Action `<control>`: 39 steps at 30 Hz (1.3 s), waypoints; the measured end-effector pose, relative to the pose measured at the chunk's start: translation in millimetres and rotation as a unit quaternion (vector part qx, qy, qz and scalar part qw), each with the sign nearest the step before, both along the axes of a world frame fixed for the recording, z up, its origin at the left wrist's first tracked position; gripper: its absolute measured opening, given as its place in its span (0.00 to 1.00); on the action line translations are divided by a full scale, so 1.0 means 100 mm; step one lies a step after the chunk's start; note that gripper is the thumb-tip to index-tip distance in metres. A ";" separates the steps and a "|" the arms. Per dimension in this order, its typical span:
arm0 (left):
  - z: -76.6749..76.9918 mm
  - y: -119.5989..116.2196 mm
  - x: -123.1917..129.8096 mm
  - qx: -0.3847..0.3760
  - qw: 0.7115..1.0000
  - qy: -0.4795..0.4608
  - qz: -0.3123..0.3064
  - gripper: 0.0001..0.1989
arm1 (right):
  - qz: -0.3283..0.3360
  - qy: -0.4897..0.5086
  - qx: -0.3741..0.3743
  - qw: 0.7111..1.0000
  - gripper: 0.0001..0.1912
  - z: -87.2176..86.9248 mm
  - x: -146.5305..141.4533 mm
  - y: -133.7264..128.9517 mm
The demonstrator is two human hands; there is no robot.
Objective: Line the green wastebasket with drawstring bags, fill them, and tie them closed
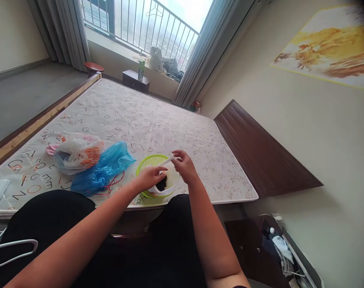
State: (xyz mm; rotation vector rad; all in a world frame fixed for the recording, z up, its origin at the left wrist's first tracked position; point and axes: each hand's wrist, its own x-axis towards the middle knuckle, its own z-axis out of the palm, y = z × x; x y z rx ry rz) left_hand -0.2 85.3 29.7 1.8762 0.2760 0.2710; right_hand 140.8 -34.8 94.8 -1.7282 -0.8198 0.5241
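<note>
A lime-green basket [144, 162] sits near the mattress edge in front of me, with a white plastic bag [177, 186] spread inside it. Something dark [161, 185] lies in the bag; its kind is not clear. At the bag's left side, my left hand [151, 177] has its fingers closed on the bag's edge. My right hand [185, 166] pinches a twisted upper strip of the same bag, drawn taut between both hands. To the left are a blue plastic bag [109, 162] with red cords and a clear bag with orange print [79, 154].
The bare mattress [151, 124] has a letter print and stretches toward the window. A dark headboard [260, 156] stands at the right. By the window is a nightstand [136, 81] with a green bottle. A white hanger [16, 246] lies at lower left, beside my leg.
</note>
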 end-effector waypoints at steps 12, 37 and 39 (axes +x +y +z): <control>0.00 -0.26 -0.01 -0.027 0.988 -0.132 -0.071 0.15 | 0.373 -0.076 -0.084 0.921 0.11 0.58 -0.46 0.01; -0.28 -0.23 0.12 -0.167 0.976 -0.015 0.139 0.15 | 0.007 -0.341 -0.101 0.935 0.04 0.03 -0.42 -0.23; -0.24 -0.24 0.09 -0.221 0.967 -0.039 0.120 0.14 | 0.010 -0.287 -0.085 0.954 0.03 -0.08 -0.56 -0.21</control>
